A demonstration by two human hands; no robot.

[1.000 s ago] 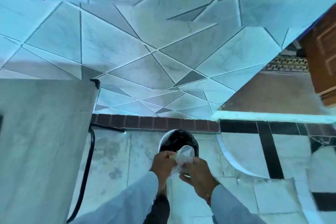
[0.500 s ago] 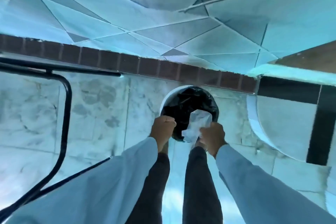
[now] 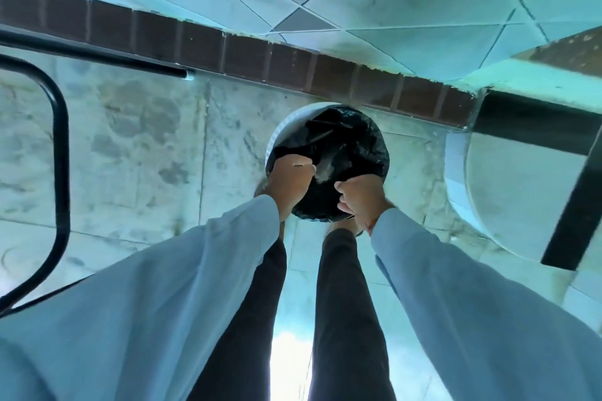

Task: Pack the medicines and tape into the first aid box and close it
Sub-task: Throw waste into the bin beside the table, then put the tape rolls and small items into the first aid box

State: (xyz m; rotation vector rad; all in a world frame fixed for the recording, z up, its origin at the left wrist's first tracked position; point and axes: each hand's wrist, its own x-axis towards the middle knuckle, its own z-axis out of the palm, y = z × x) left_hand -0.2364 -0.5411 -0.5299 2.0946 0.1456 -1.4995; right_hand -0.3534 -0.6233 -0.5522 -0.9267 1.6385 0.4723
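The person stands over a round white bin (image 3: 284, 127) lined with a black bag (image 3: 355, 140), set on the floor (image 3: 136, 146) near a brown brick strip (image 3: 247, 52). Left hand (image 3: 291, 184): fingers curled, holding nothing visible. Right hand (image 3: 363, 197): fingers curled, contents cannot be determined. A pale blurred wrapper (image 3: 325, 164) lies inside the bag, between the hands. First aid box, medicines, tape: out of view.

I note a glossy, crinkled black plastic bin liner (image 3: 355, 146) inside a smooth white plastic round bin (image 3: 282, 130). Floor of pale marble-like tiles (image 3: 130, 146): smooth, stained, matt. Black bent tube frame (image 3: 62, 146): smooth, semi-gloss. Light blue cloth sleeves (image 3: 163, 286): matt.
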